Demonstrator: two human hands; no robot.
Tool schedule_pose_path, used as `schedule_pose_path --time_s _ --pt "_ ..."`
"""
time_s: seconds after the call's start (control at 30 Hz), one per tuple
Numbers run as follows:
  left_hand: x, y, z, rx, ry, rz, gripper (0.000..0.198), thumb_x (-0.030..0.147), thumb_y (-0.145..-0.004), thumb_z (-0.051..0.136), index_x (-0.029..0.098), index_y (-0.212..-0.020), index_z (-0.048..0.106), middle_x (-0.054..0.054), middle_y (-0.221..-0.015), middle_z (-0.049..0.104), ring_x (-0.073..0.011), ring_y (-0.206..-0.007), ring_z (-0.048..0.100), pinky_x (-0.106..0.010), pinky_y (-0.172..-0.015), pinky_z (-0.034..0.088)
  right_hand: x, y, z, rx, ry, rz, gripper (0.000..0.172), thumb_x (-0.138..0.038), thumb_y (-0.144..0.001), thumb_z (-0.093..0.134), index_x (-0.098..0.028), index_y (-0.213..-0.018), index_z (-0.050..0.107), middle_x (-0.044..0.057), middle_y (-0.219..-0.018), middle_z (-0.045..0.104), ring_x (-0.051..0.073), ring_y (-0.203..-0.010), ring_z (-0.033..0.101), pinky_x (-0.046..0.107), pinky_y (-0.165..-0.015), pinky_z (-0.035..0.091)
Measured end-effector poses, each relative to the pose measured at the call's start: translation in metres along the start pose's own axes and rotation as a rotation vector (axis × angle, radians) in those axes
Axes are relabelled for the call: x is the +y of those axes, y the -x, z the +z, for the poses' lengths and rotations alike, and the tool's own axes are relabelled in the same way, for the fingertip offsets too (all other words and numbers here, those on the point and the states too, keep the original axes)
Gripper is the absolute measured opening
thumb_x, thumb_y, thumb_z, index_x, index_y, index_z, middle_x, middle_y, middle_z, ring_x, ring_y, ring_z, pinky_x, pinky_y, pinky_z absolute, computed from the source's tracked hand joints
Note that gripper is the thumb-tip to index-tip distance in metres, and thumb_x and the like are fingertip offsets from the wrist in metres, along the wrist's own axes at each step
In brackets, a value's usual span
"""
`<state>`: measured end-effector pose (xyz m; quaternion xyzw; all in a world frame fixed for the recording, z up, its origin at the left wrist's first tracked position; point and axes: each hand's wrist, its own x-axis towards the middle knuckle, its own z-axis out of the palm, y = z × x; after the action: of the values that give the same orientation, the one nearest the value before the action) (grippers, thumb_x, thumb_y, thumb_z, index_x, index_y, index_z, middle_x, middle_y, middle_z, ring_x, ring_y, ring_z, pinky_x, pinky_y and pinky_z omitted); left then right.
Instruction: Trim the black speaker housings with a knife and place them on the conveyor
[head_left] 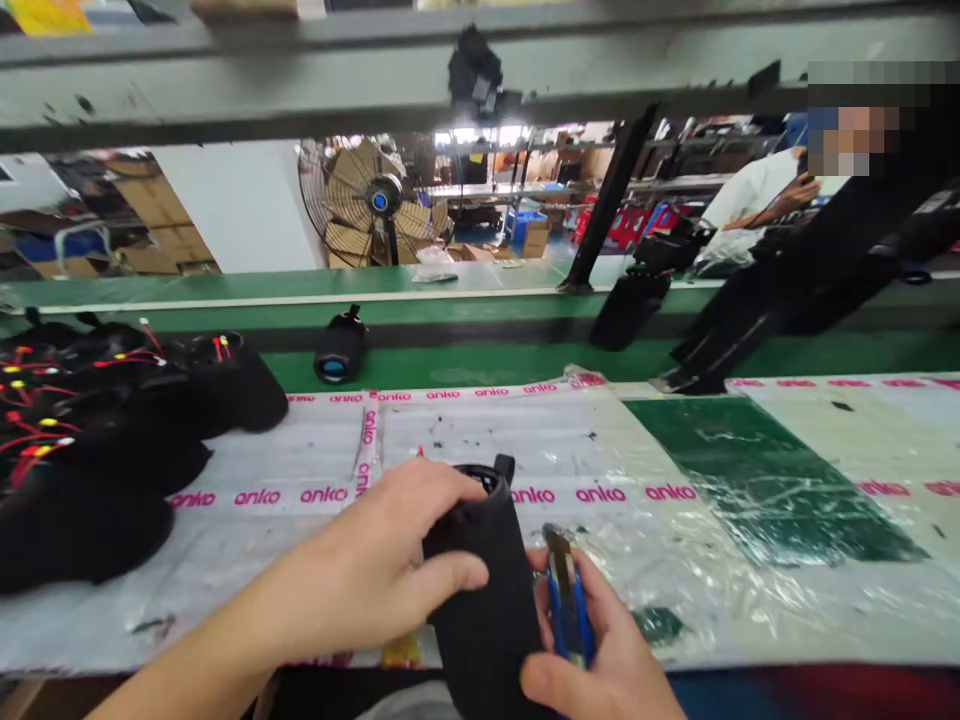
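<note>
A black cloth-covered speaker housing (487, 620) with a loop tab stands tilted in front of me, its open top end facing away. My left hand (367, 560) is closed around its upper part, thumb across the near side and fingers over the rim. In my right hand (611, 650) is a blue utility knife (570, 605), its metal end pointing up. The fingers of that hand also rest against the housing's right side. What lies inside the housing is mostly hidden.
Several black speaker housings (112, 430) with red and yellow wires crowd the left of the plastic-covered bench (480, 430). A small speaker (341, 345) sits behind on the green conveyor (442, 370). Black posts (795, 280) stand right; a fan (382, 200) and a person (757, 190) are beyond.
</note>
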<state>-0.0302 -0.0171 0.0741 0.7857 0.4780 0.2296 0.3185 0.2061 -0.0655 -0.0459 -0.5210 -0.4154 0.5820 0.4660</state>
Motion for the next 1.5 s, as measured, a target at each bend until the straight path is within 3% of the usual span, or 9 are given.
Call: schedule_pose_path --time_s 0.17,0.47,0.63,0.77,0.87,0.93,1.1,1.23,1.5 --pt "-0.023 -0.006 0.031 0.231 -0.004 0.093 0.039 0.036 -0.1 0.076 0.028 -0.137 0.067 -0.008 -0.128 0.08 -0.0323 -0.121 0.074 -0.055 -0.115 0.057 0.005 0.002 -0.002 0.073 0.091 0.014 0.083 -0.067 -0.058 0.101 -0.025 -0.124 0.072 -0.005 -0.076 0.058 0.016 -0.066 0.05 0.032 -0.065 0.043" --pt "-0.027 0.0 0.065 0.534 0.072 0.126 0.076 0.032 -0.085 0.095 0.037 -0.149 0.054 -0.002 -0.125 0.082 -0.0281 -0.11 0.082 -0.047 -0.105 0.066 0.001 0.019 -0.003 0.13 0.173 -0.019 0.079 -0.067 -0.069 0.093 -0.03 -0.135 0.068 -0.002 -0.091 0.066 0.018 -0.07 0.059 0.035 -0.07 0.053" --pt "-0.004 -0.002 0.08 0.673 -0.076 0.28 0.08 0.028 -0.093 0.089 0.03 -0.158 0.043 -0.007 -0.127 0.082 -0.0284 -0.112 0.082 -0.041 -0.103 0.066 -0.011 0.028 0.005 0.298 0.372 -0.131 0.093 -0.057 -0.051 0.104 -0.031 -0.132 0.065 0.009 -0.131 0.073 0.035 -0.112 0.071 0.05 -0.1 0.057" --pt "0.003 -0.002 0.076 0.612 -0.091 0.499 0.069 0.018 -0.098 0.08 0.025 -0.157 0.044 -0.01 -0.137 0.073 -0.0237 -0.123 0.074 -0.033 -0.112 0.058 -0.02 0.026 0.006 0.328 0.295 -0.128 0.071 -0.053 -0.061 0.099 -0.03 -0.118 0.064 0.004 -0.11 0.078 0.028 -0.096 0.075 0.04 -0.088 0.061" --pt "-0.012 -0.001 0.074 0.718 -0.045 0.409 0.078 0.026 -0.084 0.095 0.034 -0.15 0.053 -0.008 -0.14 0.061 -0.0293 -0.131 0.063 -0.043 -0.114 0.054 -0.021 0.027 0.002 0.31 0.228 -0.104 0.07 -0.057 -0.063 0.098 -0.03 -0.117 0.062 0.001 -0.104 0.077 0.025 -0.089 0.076 0.034 -0.08 0.062" --pt "-0.024 -0.002 0.078 0.645 0.175 0.182 0.097 0.035 -0.075 0.102 0.042 -0.155 0.047 -0.008 -0.15 0.055 -0.0342 -0.138 0.058 -0.05 -0.113 0.052 -0.019 0.027 -0.001 0.293 0.185 -0.098 0.074 -0.061 -0.061 0.099 -0.03 -0.117 0.062 0.001 -0.105 0.077 0.024 -0.089 0.076 0.033 -0.078 0.061" --pt "-0.029 -0.02 0.091 0.109 0.849 -0.228 0.123 0.049 -0.066 0.106 0.042 -0.165 0.033 -0.01 -0.164 0.052 -0.0381 -0.149 0.053 -0.059 -0.126 0.04 -0.014 0.024 -0.01 0.256 0.126 -0.104 0.076 -0.06 -0.063 0.101 -0.03 -0.12 0.061 0.002 -0.107 0.077 0.022 -0.086 0.075 0.03 -0.074 0.061" --pt "-0.016 -0.03 0.097 0.048 0.933 -0.226 0.113 0.05 -0.069 0.104 0.038 -0.162 0.041 -0.008 -0.152 0.065 -0.037 -0.148 0.056 -0.058 -0.128 0.038 -0.009 0.019 -0.02 0.207 0.096 -0.136 0.082 -0.065 -0.064 0.099 -0.029 -0.127 0.062 0.005 -0.11 0.079 0.023 -0.084 0.074 0.032 -0.072 0.061" --pt "0.0 -0.028 0.1 0.074 0.72 -0.196 0.097 0.058 -0.074 0.098 0.036 -0.155 0.05 -0.008 -0.146 0.069 -0.0384 -0.138 0.063 -0.06 -0.122 0.048 -0.002 0.021 -0.024 0.225 0.107 -0.199 0.077 -0.075 -0.072 0.09 -0.029 -0.127 0.063 0.009 -0.116 0.079 0.028 -0.095 0.077 0.038 -0.08 0.064"
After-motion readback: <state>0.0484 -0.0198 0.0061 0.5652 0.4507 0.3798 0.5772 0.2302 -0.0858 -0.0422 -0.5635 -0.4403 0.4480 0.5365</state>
